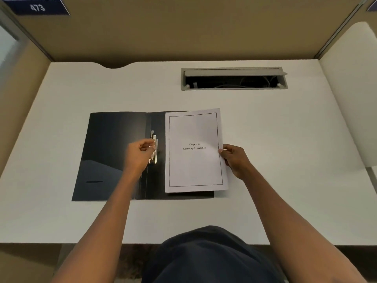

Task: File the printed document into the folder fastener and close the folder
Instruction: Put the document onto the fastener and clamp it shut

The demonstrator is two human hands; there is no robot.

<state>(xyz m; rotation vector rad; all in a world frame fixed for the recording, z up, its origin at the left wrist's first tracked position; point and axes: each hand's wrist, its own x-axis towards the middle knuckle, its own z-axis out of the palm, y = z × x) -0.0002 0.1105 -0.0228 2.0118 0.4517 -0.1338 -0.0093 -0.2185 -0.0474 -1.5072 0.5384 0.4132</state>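
Observation:
A black folder (pixel 114 152) lies open flat on the white desk (pixel 285 139). Its metal fastener clip (pixel 154 147) runs along the spine. The printed document (pixel 194 152), a white stack titled "Chapter 6 Learning Experience", rests on the folder's right half, its left edge just right of the clip and its right edge past the folder. My left hand (pixel 139 153) pinches the clip with thumb and fingertips. My right hand (pixel 234 159) grips the document's right edge, thumb on top.
An open grey cable hatch (pixel 234 78) with wires inside sits at the back right of the desk. Tan partition walls (pixel 183 31) enclose the desk on three sides. My dark-clothed lap (pixel 208 256) is below the front edge.

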